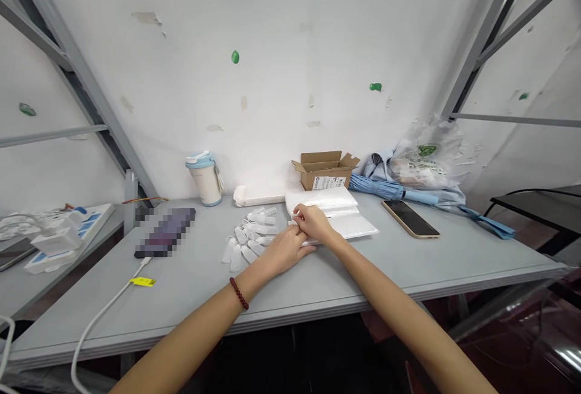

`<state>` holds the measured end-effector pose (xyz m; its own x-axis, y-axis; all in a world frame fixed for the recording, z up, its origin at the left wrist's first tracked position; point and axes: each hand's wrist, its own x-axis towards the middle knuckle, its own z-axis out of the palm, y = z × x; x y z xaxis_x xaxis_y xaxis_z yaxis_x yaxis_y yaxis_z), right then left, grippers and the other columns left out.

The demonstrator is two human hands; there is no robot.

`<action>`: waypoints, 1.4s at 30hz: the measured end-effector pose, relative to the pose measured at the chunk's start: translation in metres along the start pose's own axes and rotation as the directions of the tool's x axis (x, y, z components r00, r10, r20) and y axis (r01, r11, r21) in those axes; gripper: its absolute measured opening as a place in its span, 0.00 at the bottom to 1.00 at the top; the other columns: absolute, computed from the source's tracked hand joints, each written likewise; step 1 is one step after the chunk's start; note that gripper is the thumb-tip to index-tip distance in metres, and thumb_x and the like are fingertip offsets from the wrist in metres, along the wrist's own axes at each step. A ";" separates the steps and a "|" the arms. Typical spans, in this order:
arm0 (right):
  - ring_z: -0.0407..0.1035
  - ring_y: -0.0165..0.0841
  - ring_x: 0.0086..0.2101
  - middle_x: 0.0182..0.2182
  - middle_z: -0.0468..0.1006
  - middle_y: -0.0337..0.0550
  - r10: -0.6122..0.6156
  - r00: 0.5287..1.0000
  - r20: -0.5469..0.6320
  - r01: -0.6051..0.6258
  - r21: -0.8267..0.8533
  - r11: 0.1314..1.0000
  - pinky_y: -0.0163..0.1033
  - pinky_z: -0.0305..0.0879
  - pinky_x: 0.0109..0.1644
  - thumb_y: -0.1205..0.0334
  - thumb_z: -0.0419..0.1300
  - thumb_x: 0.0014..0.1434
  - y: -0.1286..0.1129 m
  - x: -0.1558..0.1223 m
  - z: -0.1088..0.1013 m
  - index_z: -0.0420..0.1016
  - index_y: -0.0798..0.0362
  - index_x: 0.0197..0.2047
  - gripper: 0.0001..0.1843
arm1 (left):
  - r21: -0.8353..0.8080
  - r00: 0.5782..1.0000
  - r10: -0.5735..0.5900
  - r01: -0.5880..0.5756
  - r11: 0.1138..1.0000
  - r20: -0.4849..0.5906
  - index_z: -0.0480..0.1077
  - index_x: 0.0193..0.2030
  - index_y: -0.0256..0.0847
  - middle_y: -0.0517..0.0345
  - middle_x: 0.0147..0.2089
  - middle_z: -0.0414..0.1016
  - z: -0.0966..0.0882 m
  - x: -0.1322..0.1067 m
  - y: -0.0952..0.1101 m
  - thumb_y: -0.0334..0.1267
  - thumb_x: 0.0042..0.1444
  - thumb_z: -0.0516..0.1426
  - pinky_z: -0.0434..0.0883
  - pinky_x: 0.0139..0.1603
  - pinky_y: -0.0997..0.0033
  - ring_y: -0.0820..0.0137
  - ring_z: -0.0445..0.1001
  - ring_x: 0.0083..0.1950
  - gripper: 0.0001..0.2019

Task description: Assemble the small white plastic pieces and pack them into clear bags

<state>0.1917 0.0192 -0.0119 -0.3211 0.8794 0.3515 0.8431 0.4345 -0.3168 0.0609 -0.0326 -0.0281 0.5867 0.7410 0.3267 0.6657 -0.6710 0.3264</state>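
A stack of white padded bags [333, 211] lies at the middle of the grey table [190, 297]. My right hand [315, 222] rests on the stack's left edge, fingers curled and pinching a bag's edge. My left hand [287, 250] lies flat on the table just beside it, palm down, touching the lower left corner of the bags. A beaded bracelet [238, 293] circles my left wrist. Several small white plastic pieces [249, 236] lie scattered just left of my hands.
An open cardboard box [324, 170] stands behind the bags. A phone [410, 218] lies to the right, near a blue umbrella [394, 190] and a plastic bag [426, 155]. At left are a blue-lidded cup [205, 178], a dark device [166, 233] with a white cable [104, 315], and a white tray [258, 195].
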 end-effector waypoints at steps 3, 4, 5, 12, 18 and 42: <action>0.73 0.33 0.35 0.33 0.80 0.42 0.009 1.000 -0.008 -0.009 0.006 1.000 0.33 0.59 0.35 0.64 0.55 0.60 0.000 0.000 -0.001 0.73 0.52 0.42 0.08 | 0.007 0.999 0.036 -0.036 0.999 -0.017 0.70 0.47 0.39 0.45 0.50 0.70 0.000 0.000 0.004 0.46 0.60 0.51 0.67 0.51 0.56 0.57 0.68 0.52 0.16; 0.73 0.33 0.35 0.33 0.80 0.42 0.013 1.000 -0.017 -0.013 0.006 1.000 0.33 0.59 0.34 0.64 0.55 0.60 0.001 0.001 -0.001 0.73 0.52 0.42 0.08 | 0.014 0.999 0.046 -0.045 0.999 -0.021 0.70 0.47 0.39 0.45 0.51 0.70 0.001 0.001 0.004 0.46 0.61 0.50 0.67 0.52 0.56 0.57 0.68 0.52 0.15; 0.72 0.33 0.35 0.33 0.80 0.42 0.017 1.000 -0.026 -0.017 0.004 1.000 0.33 0.59 0.34 0.63 0.55 0.60 0.001 0.001 -0.002 0.73 0.52 0.41 0.08 | 0.026 0.999 0.049 -0.048 0.998 -0.021 0.70 0.47 0.39 0.46 0.51 0.70 0.002 0.001 0.004 0.45 0.61 0.50 0.66 0.52 0.56 0.57 0.67 0.52 0.15; 0.72 0.32 0.34 0.32 0.80 0.42 0.018 0.995 -0.102 -0.021 -0.029 0.999 0.33 0.58 0.34 0.63 0.53 0.61 0.005 0.002 -0.004 0.72 0.52 0.39 0.07 | 0.099 1.000 0.009 -0.008 0.995 -0.017 0.70 0.48 0.39 0.46 0.47 0.73 0.011 0.007 0.006 0.40 0.61 0.50 0.66 0.52 0.56 0.57 0.68 0.51 0.13; 0.72 0.33 0.34 0.33 0.80 0.44 0.060 0.988 -0.145 -0.075 -0.104 0.992 0.34 0.56 0.34 0.63 0.51 0.63 0.014 0.004 -0.007 0.71 0.53 0.40 0.08 | -0.113 0.993 0.086 -0.095 0.989 -0.086 0.75 0.42 0.43 0.51 0.48 0.75 -0.020 0.011 -0.017 0.43 0.61 0.49 0.65 0.54 0.62 0.62 0.69 0.51 0.14; 0.69 0.35 0.36 0.39 0.77 0.46 0.070 0.984 -0.163 -0.098 -0.172 0.980 0.36 0.56 0.34 0.63 0.47 0.64 0.032 0.011 0.001 0.70 0.54 0.45 0.13 | 0.562 0.955 -0.298 0.247 0.790 0.000 0.76 0.33 0.36 0.44 0.37 0.76 -0.074 0.066 -0.137 0.30 0.56 0.47 0.67 0.39 0.69 0.61 0.70 0.44 0.15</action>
<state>0.2144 0.0427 -0.0191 -0.1866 0.8643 0.4670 0.9321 0.3060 -0.1939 -0.0254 0.1059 0.0141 0.3616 0.9073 0.2145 0.9294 -0.3326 -0.1600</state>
